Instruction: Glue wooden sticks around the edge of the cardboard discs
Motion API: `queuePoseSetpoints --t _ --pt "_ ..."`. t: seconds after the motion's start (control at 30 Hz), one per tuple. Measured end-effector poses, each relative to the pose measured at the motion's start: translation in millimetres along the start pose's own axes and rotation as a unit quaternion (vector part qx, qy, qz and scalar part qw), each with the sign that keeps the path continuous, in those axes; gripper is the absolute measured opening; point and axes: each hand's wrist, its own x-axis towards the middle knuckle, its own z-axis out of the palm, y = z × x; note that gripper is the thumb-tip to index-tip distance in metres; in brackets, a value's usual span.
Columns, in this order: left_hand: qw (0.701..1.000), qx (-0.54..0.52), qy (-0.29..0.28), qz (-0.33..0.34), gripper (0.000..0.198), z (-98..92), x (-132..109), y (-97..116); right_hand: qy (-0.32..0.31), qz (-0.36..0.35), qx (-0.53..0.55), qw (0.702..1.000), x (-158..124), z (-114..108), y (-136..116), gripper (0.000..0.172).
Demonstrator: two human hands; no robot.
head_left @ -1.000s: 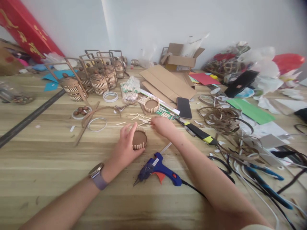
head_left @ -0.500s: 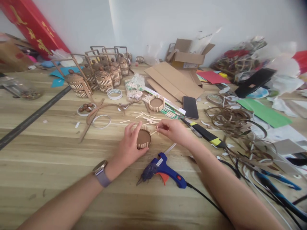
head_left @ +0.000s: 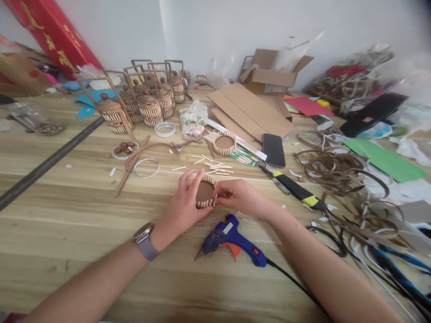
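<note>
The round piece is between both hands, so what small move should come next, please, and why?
Probably press the stick gently against the round piece, since the right hand seems to pinch it at the right edge while the left hand steadies the other side.

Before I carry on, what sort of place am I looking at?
Probably a small craft workshop or a hobby table. A blue glue gun lies on the wooden table, short loose sticks are scattered nearby, and several similar lidded containers with tall handles stand towards the back.
</note>
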Motion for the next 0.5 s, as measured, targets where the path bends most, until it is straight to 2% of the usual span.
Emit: queuePoseSetpoints --t 0.33,0.5 --pt "1.000 -0.001 -0.002 0.003 0.100 0.4 0 0 0.004 -0.010 0.002 1.000 0 4 0 0.009" --pt "1.000 -0.009 -0.010 -0.007 0.101 -0.4 1 0 0.015 -0.020 -0.035 0.999 -8 -12 -10 0.010"
